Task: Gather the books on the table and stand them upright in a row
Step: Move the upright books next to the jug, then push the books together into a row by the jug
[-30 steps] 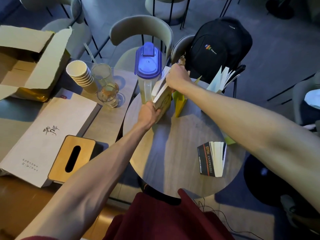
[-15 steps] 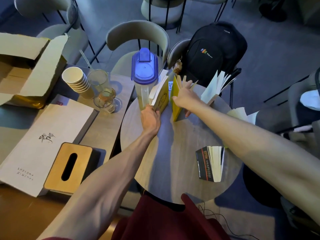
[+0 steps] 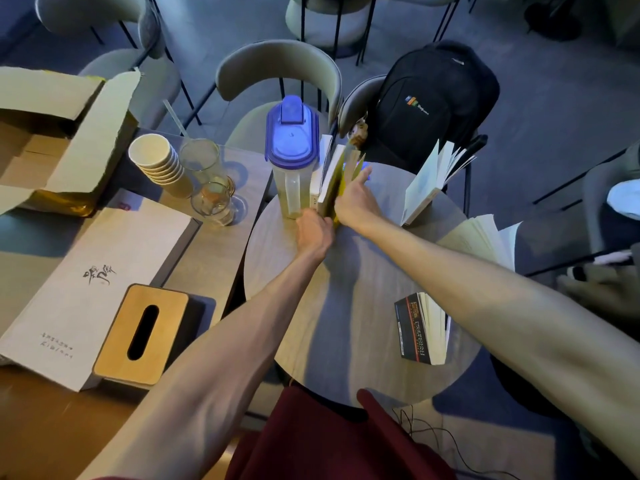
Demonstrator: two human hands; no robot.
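On the round table (image 3: 346, 327) a few books stand upright against a clear pitcher with a blue lid (image 3: 291, 133): white-covered books (image 3: 323, 178) and a yellow book (image 3: 341, 183). My left hand (image 3: 313, 232) holds the near bottom edge of these books. My right hand (image 3: 356, 199) presses flat against the yellow book's right side, fingers straight. A white book (image 3: 427, 183) stands fanned open at the far right. Another open book (image 3: 485, 237) lies at the right edge. A black-covered book (image 3: 420, 329) stands near the front right.
A square table on the left carries stacked paper cups (image 3: 157, 166), two glasses (image 3: 211, 199), a large white box (image 3: 86, 278), a wooden tissue box (image 3: 140, 332) and an open carton (image 3: 52, 133). Chairs stand behind; a black backpack (image 3: 434, 102) sits on one.
My right hand has dropped from the top of the white books to the yellow book and pushed it left against them. The books now stand closer together by the pitcher.
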